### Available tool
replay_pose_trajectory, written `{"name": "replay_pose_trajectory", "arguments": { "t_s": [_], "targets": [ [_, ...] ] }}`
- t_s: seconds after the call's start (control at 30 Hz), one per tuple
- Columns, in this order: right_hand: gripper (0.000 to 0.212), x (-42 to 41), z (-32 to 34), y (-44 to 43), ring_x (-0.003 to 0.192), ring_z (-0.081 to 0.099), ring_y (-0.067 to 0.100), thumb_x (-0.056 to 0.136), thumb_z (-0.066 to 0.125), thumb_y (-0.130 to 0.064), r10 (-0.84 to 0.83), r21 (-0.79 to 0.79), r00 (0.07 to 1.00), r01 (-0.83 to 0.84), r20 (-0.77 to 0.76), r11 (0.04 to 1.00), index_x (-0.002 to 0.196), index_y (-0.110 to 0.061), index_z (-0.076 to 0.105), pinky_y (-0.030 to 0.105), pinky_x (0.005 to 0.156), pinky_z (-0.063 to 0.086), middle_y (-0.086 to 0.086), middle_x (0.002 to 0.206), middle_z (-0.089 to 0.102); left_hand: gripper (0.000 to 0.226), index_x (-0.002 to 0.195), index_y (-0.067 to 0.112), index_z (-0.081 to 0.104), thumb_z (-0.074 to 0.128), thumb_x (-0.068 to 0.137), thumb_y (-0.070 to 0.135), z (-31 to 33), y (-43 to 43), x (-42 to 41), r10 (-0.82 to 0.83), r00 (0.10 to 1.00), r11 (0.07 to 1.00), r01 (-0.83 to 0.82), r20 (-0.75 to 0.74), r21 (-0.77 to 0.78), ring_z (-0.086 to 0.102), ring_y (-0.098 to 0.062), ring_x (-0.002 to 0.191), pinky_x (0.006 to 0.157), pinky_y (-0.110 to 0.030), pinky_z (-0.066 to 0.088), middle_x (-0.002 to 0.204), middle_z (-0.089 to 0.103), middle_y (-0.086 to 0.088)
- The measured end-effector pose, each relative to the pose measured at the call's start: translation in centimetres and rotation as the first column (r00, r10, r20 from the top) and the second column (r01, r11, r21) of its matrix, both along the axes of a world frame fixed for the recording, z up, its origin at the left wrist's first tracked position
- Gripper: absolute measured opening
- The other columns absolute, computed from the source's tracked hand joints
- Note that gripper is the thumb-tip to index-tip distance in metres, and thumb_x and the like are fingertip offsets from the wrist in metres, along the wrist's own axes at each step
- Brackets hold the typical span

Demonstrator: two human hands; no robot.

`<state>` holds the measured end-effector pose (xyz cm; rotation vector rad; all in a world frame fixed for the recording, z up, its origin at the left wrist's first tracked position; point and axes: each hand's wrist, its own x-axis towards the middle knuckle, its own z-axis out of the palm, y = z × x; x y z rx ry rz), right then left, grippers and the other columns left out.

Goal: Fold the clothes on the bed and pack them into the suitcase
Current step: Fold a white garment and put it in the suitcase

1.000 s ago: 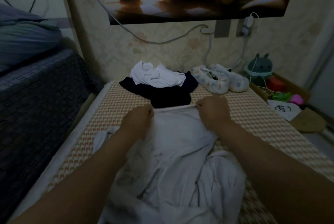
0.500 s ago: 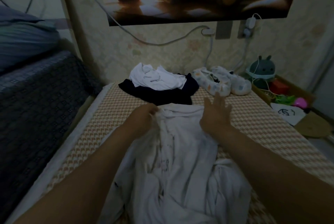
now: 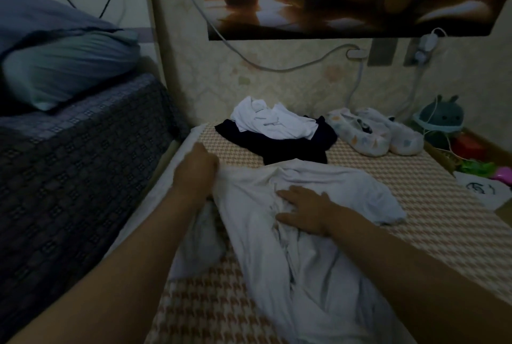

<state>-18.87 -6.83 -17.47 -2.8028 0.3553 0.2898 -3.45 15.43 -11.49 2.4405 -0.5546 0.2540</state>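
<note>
A shirt (image 3: pixel 291 246) is laid lengthwise on the bed (image 3: pixel 443 219), running away from the person; its middle is pressed by the flat right hand (image 3: pixel 304 206), its left edge seemingly gripped by the curled left hand (image 3: pixel 196 167).

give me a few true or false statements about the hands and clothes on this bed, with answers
1. The right hand lies flat on the large white garment. True.
2. A small white top lies on the dark garment. True.
3. The slippers sit left of the dark garment. False: they sit to its right, on the bed.
4. The left hand holds the pillow. False: its fingers grip the large white garment's left edge; the pillow lies apart, far to the left.
</note>
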Motion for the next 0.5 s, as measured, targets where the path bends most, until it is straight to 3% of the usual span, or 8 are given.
{"name": "replay_pose_trajectory", "arguments": {
  "t_s": [0.03, 0.1, 0.17, 0.2, 0.27, 0.33, 0.4, 0.5],
  "targets": [
    [0.079, 0.1, -0.2, -0.4, 0.148, 0.005, 0.016, 0.085, 0.037, -0.076, -0.012, -0.023, 1.000, 0.013, 0.003, 1.000, 0.151, -0.044, 0.007, 0.059, 0.115, -0.005, -0.005, 0.162, 0.002, 0.014, 0.094, 0.009, 0.061, 0.048, 0.088, 0.013, 0.3, -0.4, 1.0, 0.101, 0.990, 0.995, -0.101, 0.097, -0.006, 0.053, -0.026, 0.092, 0.076, -0.036, 0.047, 0.100, 0.057, -0.006],
    [0.081, 0.2, -0.7, -1.3, 0.149, 0.001, 0.016, 0.085, 0.034, -0.077, -0.056, -0.061, 0.998, 0.057, 0.012, 0.997, 0.151, -0.044, 0.004, 0.061, 0.114, -0.006, -0.006, 0.162, -0.003, 0.023, 0.112, 0.015, 0.065, 0.051, 0.093, 0.017, -0.1, -0.8, 2.2, 0.119, 0.969, 0.940, -0.180, 0.216, 0.291, 0.041, -0.032, 0.125, 0.097, -0.044, 0.041, 0.136, 0.046, -0.012],
    [0.083, 0.4, -1.2, -2.2, 0.148, -0.006, 0.014, 0.082, 0.031, -0.081, -0.095, -0.087, 0.995, 0.097, 0.029, 0.992, 0.151, -0.045, 0.002, 0.062, 0.113, -0.008, -0.009, 0.161, -0.009, 0.041, 0.139, 0.017, 0.047, 0.045, 0.099, 0.028, -1.8, -0.9, 2.2, 0.105, 0.984, 0.788, -0.169, 0.141, 0.592, 0.015, -0.034, 0.143, 0.115, -0.046, 0.018, 0.156, 0.020, -0.013],
    [0.085, 0.5, -1.4, -2.5, 0.148, -0.010, 0.012, 0.081, 0.030, -0.082, -0.109, -0.089, 0.993, 0.112, 0.037, 0.990, 0.151, -0.045, 0.003, 0.062, 0.113, -0.010, -0.010, 0.161, -0.012, 0.050, 0.147, 0.016, 0.034, 0.041, 0.100, 0.034, -2.7, -1.2, 1.8, 0.129, 0.986, 0.725, -0.167, 0.107, 0.668, 0.007, -0.034, 0.146, 0.118, -0.045, 0.009, 0.159, 0.010, -0.014],
    [0.085, 0.8, -1.7, -3.2, 0.147, -0.014, 0.010, 0.080, 0.029, -0.084, -0.128, -0.085, 0.991, 0.130, 0.038, 0.988, 0.151, -0.045, 0.004, 0.062, 0.112, -0.011, -0.011, 0.160, -0.015, 0.056, 0.150, 0.016, 0.027, 0.043, 0.099, 0.034, -3.6, -2.0, 0.9, 0.073, 0.993, 0.702, -0.114, 0.088, 0.703, 0.007, -0.036, 0.146, 0.118, -0.046, 0.007, 0.159, 0.009, -0.016],
    [0.082, 0.9, -1.7, -3.8, 0.147, -0.014, 0.010, 0.082, 0.025, -0.082, -0.137, -0.114, 0.990, 0.140, 0.036, 0.984, 0.151, -0.045, 0.002, 0.063, 0.112, -0.012, -0.011, 0.160, -0.016, 0.046, 0.139, 0.018, 0.044, 0.049, 0.095, 0.030, -3.8, -3.2, 0.5, -0.108, 0.991, 0.771, 0.033, 0.079, 0.636, 0.029, -0.036, 0.137, 0.113, -0.046, 0.024, 0.148, 0.033, -0.014],
    [0.078, 0.8, -1.7, -4.6, 0.148, -0.012, 0.012, 0.086, 0.022, -0.078, -0.149, -0.164, 0.988, 0.154, 0.043, 0.974, 0.152, -0.043, -0.001, 0.063, 0.112, -0.012, -0.008, 0.161, -0.014, 0.040, 0.134, 0.022, 0.051, 0.049, 0.096, 0.036, -4.3, -3.9, 0.1, -0.286, 0.954, 0.799, 0.292, -0.095, 0.526, 0.041, -0.033, 0.129, 0.107, -0.043, 0.036, 0.139, 0.043, -0.011],
    [0.072, 0.5, -1.4, -5.0, 0.149, -0.006, 0.016, 0.092, 0.022, -0.070, -0.127, -0.262, 0.991, 0.136, 0.052, 0.955, 0.154, -0.036, 0.004, 0.062, 0.112, -0.010, -0.002, 0.162, -0.007, 0.053, 0.148, 0.026, 0.033, 0.039, 0.100, 0.046, -5.6, -3.9, -0.5, -0.327, 0.893, 0.735, 0.445, -0.308, 0.511, 0.024, -0.031, 0.143, 0.117, -0.042, 0.021, 0.156, 0.023, -0.010]
  ]
}}
